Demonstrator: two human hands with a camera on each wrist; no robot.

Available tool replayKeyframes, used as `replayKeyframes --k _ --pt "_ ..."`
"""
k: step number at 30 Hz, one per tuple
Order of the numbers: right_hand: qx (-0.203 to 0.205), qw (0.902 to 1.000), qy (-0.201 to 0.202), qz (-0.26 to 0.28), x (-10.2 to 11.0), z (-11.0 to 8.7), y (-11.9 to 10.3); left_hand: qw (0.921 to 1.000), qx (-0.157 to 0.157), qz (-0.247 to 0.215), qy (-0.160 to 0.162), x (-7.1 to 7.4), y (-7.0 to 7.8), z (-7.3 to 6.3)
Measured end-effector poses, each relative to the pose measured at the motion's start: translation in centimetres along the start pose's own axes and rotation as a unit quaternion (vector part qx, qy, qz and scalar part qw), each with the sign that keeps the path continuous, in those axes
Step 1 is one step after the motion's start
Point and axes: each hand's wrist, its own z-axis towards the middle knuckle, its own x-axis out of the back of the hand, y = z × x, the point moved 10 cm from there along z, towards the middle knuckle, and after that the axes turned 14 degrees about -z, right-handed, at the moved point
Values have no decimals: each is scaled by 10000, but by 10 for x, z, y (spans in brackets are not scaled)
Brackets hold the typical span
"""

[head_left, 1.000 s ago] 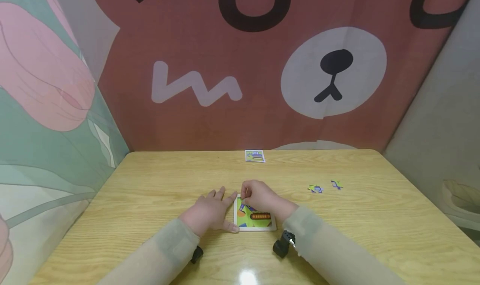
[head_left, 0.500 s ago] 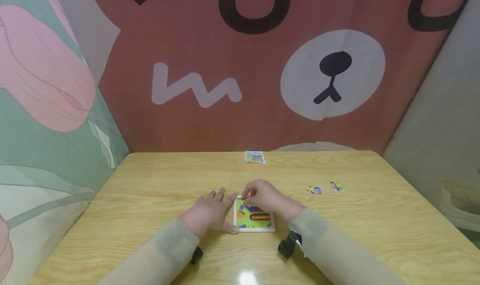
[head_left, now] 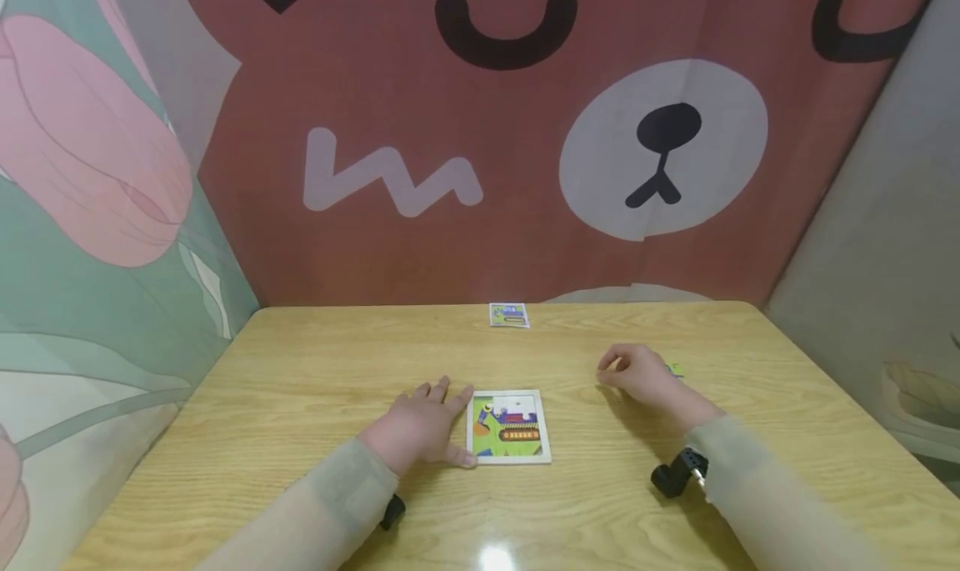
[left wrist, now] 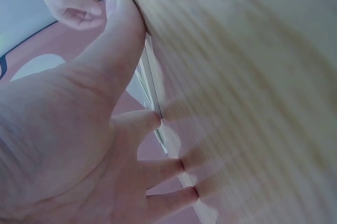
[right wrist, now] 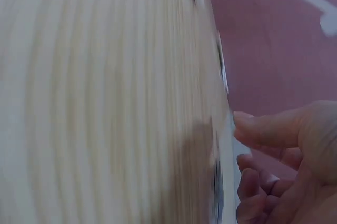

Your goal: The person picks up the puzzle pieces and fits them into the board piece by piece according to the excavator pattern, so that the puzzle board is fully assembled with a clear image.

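Observation:
A square jigsaw puzzle in a white-rimmed tray [head_left: 547, 450] lies flat on the table, its picture a colourful digger; a pale gap shows along its upper part. My left hand [head_left: 422, 425] rests spread at the tray's left side, thumb and forefinger at its corners, fingertips on the tabletop in the left wrist view. Off to the right, my right hand [head_left: 639, 376] hovers over the table with loosely bent fingers and nothing visible between them. Behind it a loose jigsaw piece [head_left: 677, 370] peeks out partly hidden. The right wrist view shows thumb and fingers [right wrist: 266, 129] apart.
A small picture card [head_left: 509, 315] with the same digger design lies at the table's far edge. The wooden table [head_left: 337, 346] meets a wall hanging [head_left: 375, 254] with a bear face behind it. A black wrist camera [head_left: 678, 473] hangs under the right sleeve.
My right hand has left the puzzle tray and moved right, over the loose pieces, covering one and part of another. My left hand has stayed at the tray's side.

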Motion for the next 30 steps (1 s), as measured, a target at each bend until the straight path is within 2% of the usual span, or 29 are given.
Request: replayKeyframes --k 5,11,30 --pt "-223 9996 -104 -124 13 -7 32 10000 9 -7 -4 0 0 0" --pt "-405 9986 -293 -191 13 -9 51 10000 -11 21 -6 0 1 -1" --pt "-353 9992 -25 166 12 -8 42 10000 23 -41 -25 1 1 -1"
